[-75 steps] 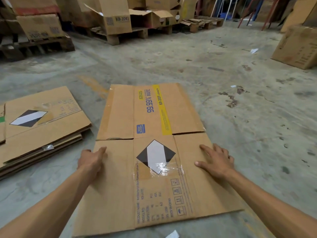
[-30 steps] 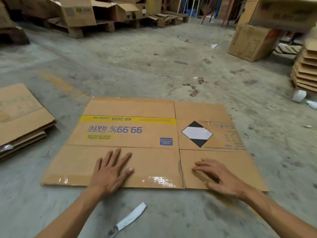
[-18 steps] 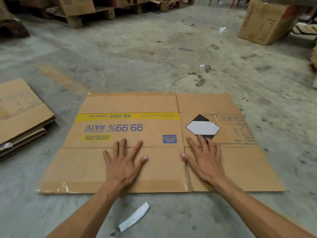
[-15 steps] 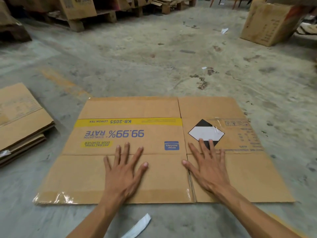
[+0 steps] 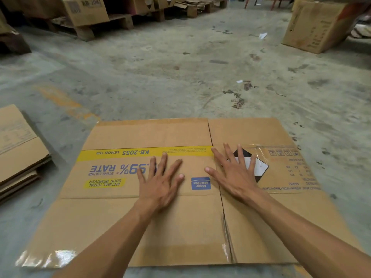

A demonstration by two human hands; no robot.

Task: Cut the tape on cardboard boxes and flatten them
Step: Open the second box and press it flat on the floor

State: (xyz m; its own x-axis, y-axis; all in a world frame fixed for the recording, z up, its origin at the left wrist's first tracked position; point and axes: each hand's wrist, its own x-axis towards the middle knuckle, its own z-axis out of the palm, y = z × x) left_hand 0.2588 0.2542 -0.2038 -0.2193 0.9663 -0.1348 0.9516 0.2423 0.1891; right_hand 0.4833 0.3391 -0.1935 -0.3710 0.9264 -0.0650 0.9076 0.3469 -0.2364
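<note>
A flattened brown cardboard box lies on the concrete floor in front of me, with a yellow stripe, blue "99.99% RATE" print and a black-and-white diamond label. My left hand rests flat on its middle panel, fingers spread, over the blue print. My right hand lies flat beside it, fingers spread, partly covering the diamond label. Clear tape shines along the near left edge. Neither hand holds anything. No knife shows in this view.
A stack of flattened boxes lies at the left. Wooden pallets with standing cardboard boxes line the far left. A large upright box stands at the far right. Paper scraps and stains dot the floor.
The box was turned a quarter turn. Both hands have slid forward from its near flap onto the printed middle panel. The knife on the floor has left the view.
</note>
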